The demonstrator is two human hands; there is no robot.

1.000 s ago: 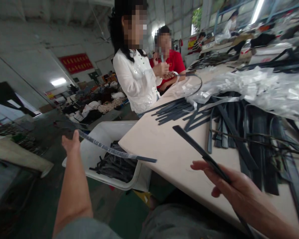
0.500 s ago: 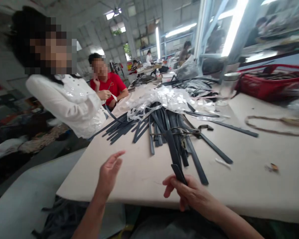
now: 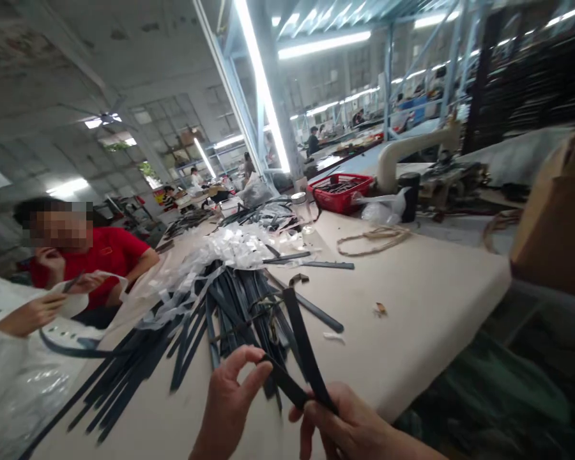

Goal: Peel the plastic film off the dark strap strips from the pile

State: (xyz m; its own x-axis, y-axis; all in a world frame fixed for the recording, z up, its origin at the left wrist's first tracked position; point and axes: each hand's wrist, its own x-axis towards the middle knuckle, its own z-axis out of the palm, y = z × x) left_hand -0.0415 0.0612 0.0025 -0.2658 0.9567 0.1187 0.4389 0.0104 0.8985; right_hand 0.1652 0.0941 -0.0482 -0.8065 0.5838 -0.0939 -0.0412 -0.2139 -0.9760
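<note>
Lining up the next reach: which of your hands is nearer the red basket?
Right. The right hand, gripping a black strap, sits below the red basket; the left hand pinches the strap's end farther left.

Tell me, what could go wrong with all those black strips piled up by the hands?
The right hand holds a black strip while the left hand pinches its folded end, just above the pile of strips. Pulling might drag tangled strips along. The plastic wrappers could perhaps catch too. A small scrap may get swept off the table.
</note>
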